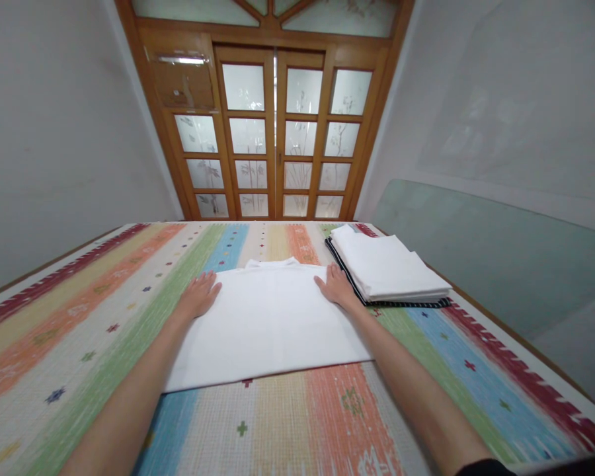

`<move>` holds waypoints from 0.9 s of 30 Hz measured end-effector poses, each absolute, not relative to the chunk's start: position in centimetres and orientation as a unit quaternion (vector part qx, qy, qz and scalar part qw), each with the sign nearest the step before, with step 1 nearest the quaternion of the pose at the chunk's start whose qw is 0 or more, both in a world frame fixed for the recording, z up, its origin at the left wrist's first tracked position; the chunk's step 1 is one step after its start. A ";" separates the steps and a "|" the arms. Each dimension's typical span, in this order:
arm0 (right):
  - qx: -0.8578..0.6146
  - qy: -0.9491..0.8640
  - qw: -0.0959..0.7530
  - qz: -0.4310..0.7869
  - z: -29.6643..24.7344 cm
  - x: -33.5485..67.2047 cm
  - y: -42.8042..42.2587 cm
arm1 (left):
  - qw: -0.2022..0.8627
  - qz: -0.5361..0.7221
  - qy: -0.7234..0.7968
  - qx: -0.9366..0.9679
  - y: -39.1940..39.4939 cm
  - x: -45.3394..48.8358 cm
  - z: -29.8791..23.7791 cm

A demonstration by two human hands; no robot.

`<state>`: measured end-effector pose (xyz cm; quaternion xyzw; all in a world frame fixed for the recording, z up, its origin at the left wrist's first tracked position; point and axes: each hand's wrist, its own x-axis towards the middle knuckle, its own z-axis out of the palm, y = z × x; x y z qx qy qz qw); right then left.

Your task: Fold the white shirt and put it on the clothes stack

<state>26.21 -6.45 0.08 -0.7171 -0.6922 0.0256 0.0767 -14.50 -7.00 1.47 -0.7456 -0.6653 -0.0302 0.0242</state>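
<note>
A folded white shirt (272, 324) lies flat in front of me, its collar (272, 263) at the far edge. My left hand (201, 294) rests at the shirt's far left corner, thumb apart from the fingers and palm down. At the far right corner, my right hand (335, 284) lies on the cloth in the same way, thumb pointing inward. Neither hand grips the fabric visibly. Just beyond my right hand is a stack of folded white clothes (391, 264), with a dark piece with white marks (401, 303) at its bottom.
Everything lies on a table with a striped, multicoloured cloth (277, 416). A pale green panel (500, 244) stands along the right side. Wooden doors with glass panes (275, 132) are beyond the far edge, between grey-white walls (54, 132).
</note>
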 end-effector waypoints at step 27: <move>-0.691 -0.720 0.059 0.027 1.2 25.2 -9.6 | 0.024 -0.020 -0.651 -0.758 -10.6 -13.6 1.5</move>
